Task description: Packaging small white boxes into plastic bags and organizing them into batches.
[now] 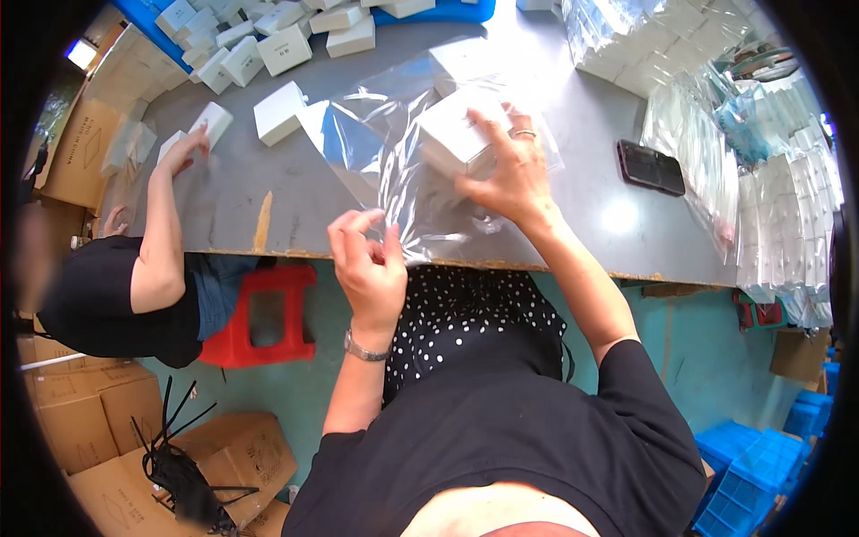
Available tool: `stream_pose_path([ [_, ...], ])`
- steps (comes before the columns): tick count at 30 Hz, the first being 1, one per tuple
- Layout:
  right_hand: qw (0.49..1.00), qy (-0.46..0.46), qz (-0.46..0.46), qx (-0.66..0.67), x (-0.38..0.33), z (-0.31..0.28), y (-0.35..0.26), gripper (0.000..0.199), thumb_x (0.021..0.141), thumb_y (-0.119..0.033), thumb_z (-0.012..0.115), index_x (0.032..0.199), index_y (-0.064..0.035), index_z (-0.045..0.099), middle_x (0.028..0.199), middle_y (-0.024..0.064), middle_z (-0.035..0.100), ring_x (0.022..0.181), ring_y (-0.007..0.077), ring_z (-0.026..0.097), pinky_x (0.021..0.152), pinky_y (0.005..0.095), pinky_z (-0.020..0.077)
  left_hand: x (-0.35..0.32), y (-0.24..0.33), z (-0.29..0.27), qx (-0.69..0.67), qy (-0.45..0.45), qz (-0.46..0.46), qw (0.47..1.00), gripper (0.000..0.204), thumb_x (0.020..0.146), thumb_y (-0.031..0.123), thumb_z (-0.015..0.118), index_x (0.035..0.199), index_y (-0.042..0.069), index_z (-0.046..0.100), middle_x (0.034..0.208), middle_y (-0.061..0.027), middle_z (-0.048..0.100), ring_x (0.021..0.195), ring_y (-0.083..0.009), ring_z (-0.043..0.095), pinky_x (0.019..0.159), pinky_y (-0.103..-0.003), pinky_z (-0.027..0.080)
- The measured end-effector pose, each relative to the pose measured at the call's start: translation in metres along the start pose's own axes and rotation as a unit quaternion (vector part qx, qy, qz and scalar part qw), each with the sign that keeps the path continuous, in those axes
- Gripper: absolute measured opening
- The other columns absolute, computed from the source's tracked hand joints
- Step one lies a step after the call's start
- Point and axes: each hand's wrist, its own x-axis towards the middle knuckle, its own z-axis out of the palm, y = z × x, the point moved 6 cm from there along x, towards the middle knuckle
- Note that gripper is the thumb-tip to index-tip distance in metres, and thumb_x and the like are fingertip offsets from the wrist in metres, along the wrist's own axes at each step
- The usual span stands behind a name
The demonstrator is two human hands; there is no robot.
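Note:
On the grey tabletop before me, my right hand (512, 166) grips a small white box (452, 134) from its right side, thumb at the near edge and fingers over the top. Clear plastic bag film (403, 170) spreads around and to the left of that box; whether the box is inside it I cannot tell. Low at the table's front edge, my left hand (369, 268) pinches the near end of the bag between thumb and fingers. Another white box (458, 63) lies just beyond, partly under the film. To the left a single white box (280, 113) rests on the table.
Many white boxes (284, 49) pile up around a blue tray (447, 11) at the far left. A co-worker's hand (185, 150) touches boxes at left, beside a red stool (268, 318). A dark phone (650, 167) lies at right, near wrapped stacks of white boxes (783, 219).

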Motion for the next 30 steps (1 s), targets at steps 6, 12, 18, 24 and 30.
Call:
stream_pose_path([
  [6,0.999,-0.008,-0.034,-0.009,0.027,0.039,-0.004,0.075,0.065,-0.031,0.078,0.134,-0.0167,0.055,0.131,0.0274,0.051,0.124,0.0435,0.049,0.103,0.0475,0.0430,-0.010,0.016,0.026,-0.031,-0.060,0.043,0.997,0.016,0.083,-0.008,0.066,0.093,0.003,0.060,0.103,-0.0081,0.055,0.055,-0.0096,0.049,0.049,-0.026,0.044],
  [12,0.991,-0.103,-0.082,0.013,0.017,0.036,-0.002,0.070,0.063,-0.033,0.078,0.129,-0.0205,0.060,0.139,0.0209,0.046,0.122,0.0401,0.050,0.102,0.0486,0.0432,-0.013,-0.002,0.020,-0.075,-0.044,0.009,0.996,0.014,0.085,-0.010,0.065,0.092,0.001,0.060,0.107,-0.0073,0.054,0.058,-0.0024,0.047,0.046,-0.021,0.039],
  [18,0.978,-0.031,-0.191,0.083,0.017,0.032,-0.011,0.050,0.065,-0.022,0.077,0.112,-0.0147,0.061,0.127,0.0145,0.053,0.124,0.0339,0.046,0.108,0.0485,0.0324,-0.010,0.002,0.025,-0.077,-0.059,0.001,0.995,0.017,0.081,-0.010,0.066,0.091,0.003,0.061,0.103,-0.0073,0.056,0.055,-0.0067,0.049,0.048,-0.024,0.043],
  [24,0.992,0.089,-0.092,-0.003,0.006,0.027,-0.008,0.039,0.074,-0.022,0.075,0.107,-0.0069,0.060,0.106,0.0188,0.063,0.110,0.0380,0.057,0.096,0.0472,0.0428,-0.009,-0.005,0.020,-0.093,-0.036,0.005,0.995,0.016,0.083,-0.012,0.064,0.092,0.002,0.060,0.107,-0.0071,0.055,0.059,-0.0018,0.047,0.046,-0.020,0.038],
  [30,0.982,-0.122,-0.140,0.019,-0.001,0.057,-0.012,0.026,0.082,-0.010,0.062,0.107,-0.0027,0.059,0.110,0.0163,0.062,0.087,0.0340,0.067,0.075,0.0436,0.0546,-0.009,0.001,0.033,-0.096,-0.072,0.007,0.993,0.015,0.081,-0.009,0.067,0.089,0.003,0.061,0.099,-0.0065,0.058,0.058,-0.0085,0.051,0.050,-0.025,0.045],
])
